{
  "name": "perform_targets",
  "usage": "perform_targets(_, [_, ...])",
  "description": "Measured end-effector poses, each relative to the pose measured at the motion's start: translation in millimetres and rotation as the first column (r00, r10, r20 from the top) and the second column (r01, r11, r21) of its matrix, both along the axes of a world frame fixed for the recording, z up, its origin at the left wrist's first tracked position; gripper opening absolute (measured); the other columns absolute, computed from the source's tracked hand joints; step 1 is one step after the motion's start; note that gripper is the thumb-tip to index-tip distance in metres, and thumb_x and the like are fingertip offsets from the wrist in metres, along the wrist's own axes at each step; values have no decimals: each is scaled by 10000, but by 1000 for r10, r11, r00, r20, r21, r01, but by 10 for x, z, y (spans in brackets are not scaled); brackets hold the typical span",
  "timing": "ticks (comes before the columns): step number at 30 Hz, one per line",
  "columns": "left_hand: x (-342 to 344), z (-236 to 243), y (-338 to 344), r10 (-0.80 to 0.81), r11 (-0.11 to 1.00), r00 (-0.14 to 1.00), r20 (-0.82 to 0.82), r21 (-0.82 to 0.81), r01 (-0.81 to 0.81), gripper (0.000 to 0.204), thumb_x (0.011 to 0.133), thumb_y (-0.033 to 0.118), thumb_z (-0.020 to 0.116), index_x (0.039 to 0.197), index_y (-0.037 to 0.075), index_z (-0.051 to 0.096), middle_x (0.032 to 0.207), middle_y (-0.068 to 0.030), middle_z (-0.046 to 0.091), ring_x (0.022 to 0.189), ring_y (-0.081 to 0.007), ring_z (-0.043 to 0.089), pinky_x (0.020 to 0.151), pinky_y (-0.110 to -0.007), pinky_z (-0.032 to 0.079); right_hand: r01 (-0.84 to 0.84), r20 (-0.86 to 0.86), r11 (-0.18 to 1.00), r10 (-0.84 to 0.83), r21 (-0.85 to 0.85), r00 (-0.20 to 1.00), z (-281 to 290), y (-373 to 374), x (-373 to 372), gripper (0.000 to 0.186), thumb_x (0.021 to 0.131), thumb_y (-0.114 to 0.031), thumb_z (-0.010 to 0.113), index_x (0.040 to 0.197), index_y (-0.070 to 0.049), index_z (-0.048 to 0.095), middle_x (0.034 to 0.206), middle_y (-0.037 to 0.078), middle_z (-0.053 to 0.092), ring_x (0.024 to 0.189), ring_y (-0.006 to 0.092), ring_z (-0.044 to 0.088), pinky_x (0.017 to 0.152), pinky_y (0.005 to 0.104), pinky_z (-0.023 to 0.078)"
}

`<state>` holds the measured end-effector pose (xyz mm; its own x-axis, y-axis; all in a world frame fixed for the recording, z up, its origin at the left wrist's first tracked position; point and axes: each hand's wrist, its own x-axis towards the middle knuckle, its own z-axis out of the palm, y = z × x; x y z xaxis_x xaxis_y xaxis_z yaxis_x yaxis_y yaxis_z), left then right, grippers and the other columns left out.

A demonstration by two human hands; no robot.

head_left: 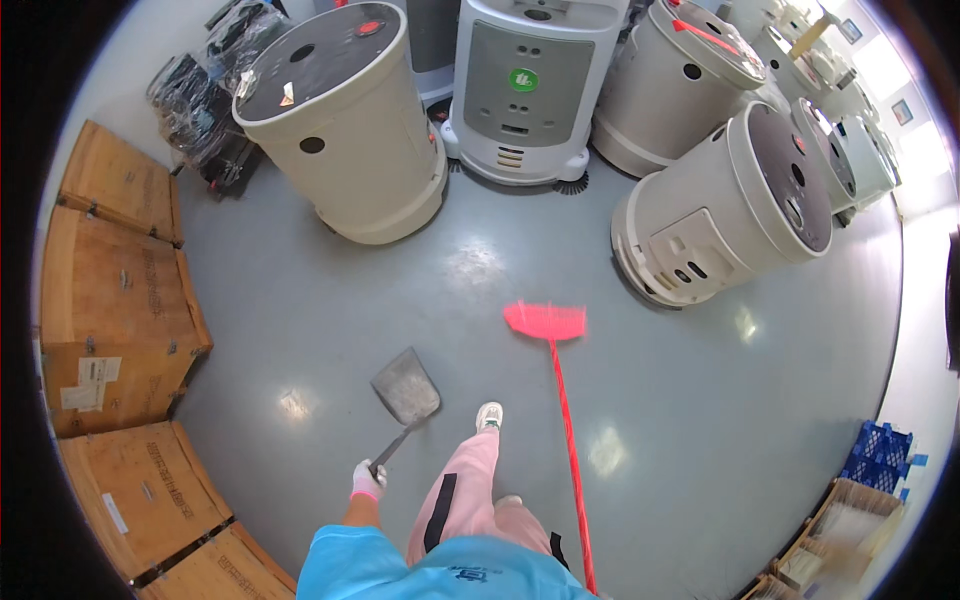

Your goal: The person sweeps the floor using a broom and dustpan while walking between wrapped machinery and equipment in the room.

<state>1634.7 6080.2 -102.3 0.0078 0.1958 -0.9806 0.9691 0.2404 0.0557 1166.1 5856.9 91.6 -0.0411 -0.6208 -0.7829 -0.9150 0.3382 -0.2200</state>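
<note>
My left hand (368,481), in a white glove with a pink cuff, is closed round the handle of a grey dustpan (405,386). The pan hangs out to the left ahead of my feet, its flat scoop tilted. To the right, a broom with a red handle (568,430) and a pink-red bristle head (546,321) reaches forward over the floor. Its bristles are slightly smeared by motion. The handle's near end runs off past the lower edge beside my blue shirt, and my right hand does not show.
Smooth grey floor (470,350) surrounds my feet. Wooden crates (120,285) line the left wall. Ahead stand rounded beige machines (350,150), a white-and-grey machine (525,90) with brushes at its base, and another beige one (715,215) at right. Blue plastic crates (877,455) sit far right.
</note>
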Motion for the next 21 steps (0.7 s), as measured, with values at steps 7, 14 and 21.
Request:
perform_targets(7, [-38,109,-72,16,999,999,46,-49,-14,265,852,306,383,714,88,442,499,-38,467,385,-131,456,290,-204,317,-115,204,979,149,-168,967,-1218,-1177,1361,485,824,-382,458,678,74,532,621,242,533,636,389,537,590,446,398])
perform_targets(14, [-429,160,-59,16,994,998,53,-109,-10,224,821,309,500,729,121,421,505,-28,456,392,-125,452,304,-218,347,18,267,994,-46,105,963,-1528,-1657,2806,443,849,-403,416,824,14,564,639,146,589,457,234,564,426,356,441])
perform_targets(21, [-1081,155,404,99,977,990,101,-199,-77,176,818,269,521,738,151,418,514,4,449,400,-89,460,309,-189,352,-228,0,973,229,-42,974,-1619,-1478,1607,534,830,-466,383,933,18,582,922,228,585,918,354,553,805,416,427])
